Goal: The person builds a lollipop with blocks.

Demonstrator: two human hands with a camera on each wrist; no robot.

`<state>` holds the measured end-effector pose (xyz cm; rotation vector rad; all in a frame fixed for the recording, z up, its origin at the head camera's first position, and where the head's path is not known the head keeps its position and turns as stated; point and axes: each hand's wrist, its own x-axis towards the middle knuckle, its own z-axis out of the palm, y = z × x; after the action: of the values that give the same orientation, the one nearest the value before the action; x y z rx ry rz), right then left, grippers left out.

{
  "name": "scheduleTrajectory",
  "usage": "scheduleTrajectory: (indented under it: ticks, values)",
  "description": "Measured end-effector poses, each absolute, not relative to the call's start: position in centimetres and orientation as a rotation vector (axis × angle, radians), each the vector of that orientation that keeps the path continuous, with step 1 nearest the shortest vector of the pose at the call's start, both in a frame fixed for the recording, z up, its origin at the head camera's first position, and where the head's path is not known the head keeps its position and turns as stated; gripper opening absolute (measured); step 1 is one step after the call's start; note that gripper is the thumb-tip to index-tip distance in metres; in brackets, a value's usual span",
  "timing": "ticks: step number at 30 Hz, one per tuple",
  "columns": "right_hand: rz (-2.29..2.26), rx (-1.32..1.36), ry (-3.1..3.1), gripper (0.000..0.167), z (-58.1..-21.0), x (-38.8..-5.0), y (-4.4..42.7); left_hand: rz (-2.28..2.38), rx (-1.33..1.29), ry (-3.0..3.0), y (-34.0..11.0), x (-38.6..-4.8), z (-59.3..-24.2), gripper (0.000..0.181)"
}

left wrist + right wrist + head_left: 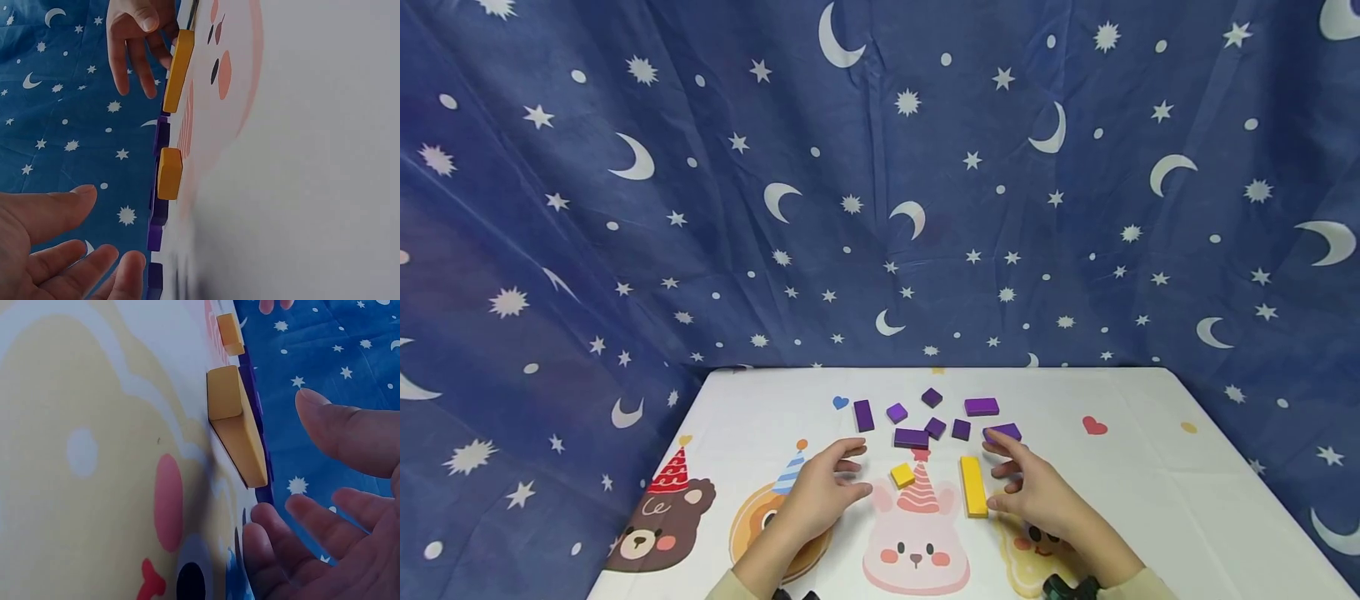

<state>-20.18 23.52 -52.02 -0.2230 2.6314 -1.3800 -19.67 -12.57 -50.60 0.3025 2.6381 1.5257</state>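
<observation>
Left hand [824, 493] and right hand [1036, 492] flanked the yellow block [902, 476] and yellow bar [973, 487], fingers loosely spread, gripping nothing, presumably for clearance, though the right-side gap was hard to judge.

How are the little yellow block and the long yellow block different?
The long yellow block is a stretched-out bar, while the little yellow block is short and stubby. The long yellow block lies beside the right hand; the little yellow block is closer to the left hand. Both are yellow and rest on the white table.
</observation>
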Motion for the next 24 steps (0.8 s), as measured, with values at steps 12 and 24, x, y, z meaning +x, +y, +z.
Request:
scheduleTrajectory:
  ticks: [12,24]
  values:
    - [-1.365,-0.288,2.589,0.104,-52.0,-20.6,23.0,1.597,0.314,2.551,-11.4,-20.6,-51.3,0.064]
    - [-1.352,-0.259,2.558,0.104,-52.3,-21.1,22.6,1.66,0.324,2.409,-10.7,-22.2,-52.3,0.062]
